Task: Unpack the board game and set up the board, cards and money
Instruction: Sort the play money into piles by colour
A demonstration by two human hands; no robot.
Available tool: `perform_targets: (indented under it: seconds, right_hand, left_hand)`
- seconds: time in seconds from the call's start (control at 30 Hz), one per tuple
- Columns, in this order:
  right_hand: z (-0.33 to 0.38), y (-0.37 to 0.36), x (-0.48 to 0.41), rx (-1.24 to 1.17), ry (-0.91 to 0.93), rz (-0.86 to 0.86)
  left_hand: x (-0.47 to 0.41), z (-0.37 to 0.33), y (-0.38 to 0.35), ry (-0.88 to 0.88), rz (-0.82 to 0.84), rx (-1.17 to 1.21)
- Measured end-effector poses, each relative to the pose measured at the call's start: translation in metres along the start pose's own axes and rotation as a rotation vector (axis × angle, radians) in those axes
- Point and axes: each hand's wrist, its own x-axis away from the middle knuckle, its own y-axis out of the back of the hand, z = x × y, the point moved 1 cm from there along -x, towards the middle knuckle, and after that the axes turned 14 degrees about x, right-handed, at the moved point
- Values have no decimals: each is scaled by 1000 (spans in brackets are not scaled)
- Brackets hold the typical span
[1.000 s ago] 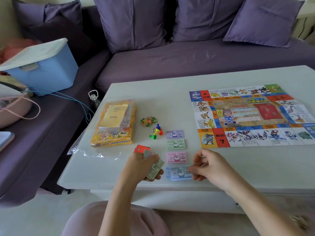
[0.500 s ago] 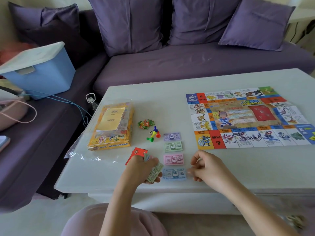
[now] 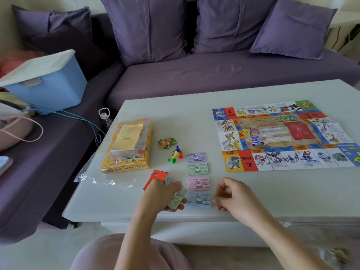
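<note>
A person's left hand [image 3: 163,195] has its grip curled round a wad of banknotes [image 3: 177,199] at the near edge of a pale worktop [image 3: 194,117]. Red cards [image 3: 155,177] show just beyond that grip; whether it holds them is unclear. Just right of the grip lies a blue note [image 3: 198,199]. A pink note [image 3: 198,183], green note [image 3: 198,168] and purple note [image 3: 196,157] run in a column away from it. The right hand [image 3: 233,197] has curled fingers at the blue note's right edge; whether its grip pinches the note cannot be told. Beyond the right grip the board [image 3: 282,137] lies unfolded. Beyond and left of the left grip, a clear plastic bag [image 3: 93,172] holds the yellow game box [image 3: 126,158] with a booklet [image 3: 127,137] on top. Coloured pawns [image 3: 175,154] lie between the box and the notes.
</note>
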Motion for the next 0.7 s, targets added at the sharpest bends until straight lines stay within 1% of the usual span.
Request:
perform_targets:
  seconds: [0.07, 0.13, 0.23, 0.3, 0.5, 0.7]
  right_hand:
    - [2, 3, 0, 56, 49, -51]
    - [7, 4, 1, 139, 136, -74]
    - [14, 1, 0, 342, 267, -60]
    - [17, -3, -2, 410, 303, -42]
    - [24, -4, -6, 543, 287, -49]
    - [22, -7, -10, 573, 266, -20]
  left_hand:
    - [0, 0, 0, -5, -6, -6]
    - [0, 0, 1, -7, -11, -14]
    - [-2, 0, 1, -12, -11, -12]
    - [-2, 0, 0, -10, -10, -18]
    - [-3, 1, 1, -10, -7, -22]
    - [-3, 1, -1, -17, 6, -21]
